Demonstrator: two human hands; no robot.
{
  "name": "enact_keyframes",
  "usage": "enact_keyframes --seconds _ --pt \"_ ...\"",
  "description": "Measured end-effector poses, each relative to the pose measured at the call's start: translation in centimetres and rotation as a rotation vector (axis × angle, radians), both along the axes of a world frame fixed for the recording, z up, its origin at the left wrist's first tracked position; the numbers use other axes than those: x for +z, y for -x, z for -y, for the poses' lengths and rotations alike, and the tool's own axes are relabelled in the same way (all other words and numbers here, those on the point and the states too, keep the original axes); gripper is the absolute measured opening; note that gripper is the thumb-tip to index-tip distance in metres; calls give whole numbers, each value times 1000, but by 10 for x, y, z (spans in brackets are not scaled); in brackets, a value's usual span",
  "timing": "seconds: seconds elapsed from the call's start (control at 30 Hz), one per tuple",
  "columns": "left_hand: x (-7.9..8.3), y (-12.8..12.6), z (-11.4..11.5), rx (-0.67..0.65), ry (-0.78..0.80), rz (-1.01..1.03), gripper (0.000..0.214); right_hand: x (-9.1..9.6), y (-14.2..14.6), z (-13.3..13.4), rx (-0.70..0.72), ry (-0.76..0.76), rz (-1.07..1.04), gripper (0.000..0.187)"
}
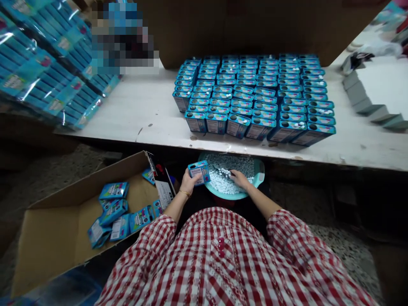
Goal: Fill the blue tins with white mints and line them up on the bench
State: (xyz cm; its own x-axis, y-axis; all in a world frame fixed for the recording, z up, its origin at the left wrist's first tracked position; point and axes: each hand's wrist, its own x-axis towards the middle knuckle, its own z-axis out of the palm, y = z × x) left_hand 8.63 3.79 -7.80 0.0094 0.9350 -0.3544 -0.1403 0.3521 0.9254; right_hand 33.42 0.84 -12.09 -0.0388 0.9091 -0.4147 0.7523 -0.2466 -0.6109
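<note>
My left hand [188, 183] grips a small blue printed box [200, 173], its top with a dark round opening facing up. The box is tilted beside the left rim of a turquoise basin [237, 196]. Small white pellets [219, 182] fill the basin. My right hand [241, 180] is in the basin, its fingers curled together among the pellets. Some pellets are heaped at the fingertips, and part of the fingers is hidden.
On the white table [137, 114] stand rows of upright blue boxes [255, 97], some with pellets on top. A cardboard carton [57, 225] at left holds several loose boxes. Wrapped packs [47, 63] are stacked at the far left, near a person. Grey-white stacks [379, 89] sit at right.
</note>
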Motion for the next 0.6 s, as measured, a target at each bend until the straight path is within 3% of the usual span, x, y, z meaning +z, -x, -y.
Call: enact_keyframes --seconds 0.2,0.33,0.47,0.6 --pt "8 -17 -8 -155 -193 -278 44 56 -41 11 2 -113 -145 41" --pt "9 -38 -13 -213 -269 -359 43 102 -51 11 107 -187 -195 39" --pt "3 -54 -14 -269 -333 -391 39 140 -40 4 277 -152 33 39" --pt "-1 -61 -14 -323 -399 -425 39 167 -24 -4 396 -106 339 37"
